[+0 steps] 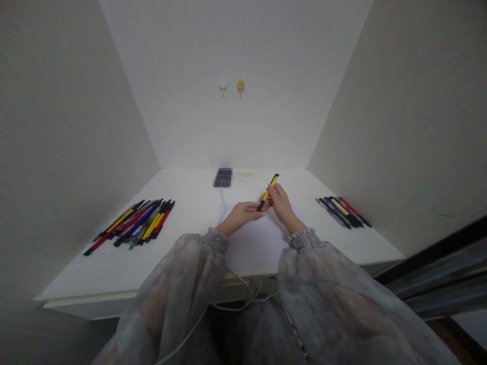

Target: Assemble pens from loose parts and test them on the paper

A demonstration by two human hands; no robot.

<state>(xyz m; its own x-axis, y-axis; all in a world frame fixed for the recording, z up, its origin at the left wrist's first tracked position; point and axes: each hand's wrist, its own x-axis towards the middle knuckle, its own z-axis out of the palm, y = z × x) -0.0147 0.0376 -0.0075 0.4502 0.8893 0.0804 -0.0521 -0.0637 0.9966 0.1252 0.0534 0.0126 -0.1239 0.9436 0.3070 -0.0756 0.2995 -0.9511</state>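
Note:
A yellow and black pen [273, 181] slants over the white paper [258, 248], its upper end leaning to the right and away from me. Its yellow barrel is pinched between the thumb and fingers of my right hand [283, 204]. My left hand [239, 215] closes its fingertips around the black lower end, so part of that end is hidden. Both hands meet just above the far part of the sheet.
A pile of black, red, yellow and blue pens [139, 223] lies on the table's left. A smaller row of pens [342, 212] lies at the right. A pixelated dark device [223, 177] with a white cable [222, 200] sits near the back wall. Two hooks [241, 86] hang there.

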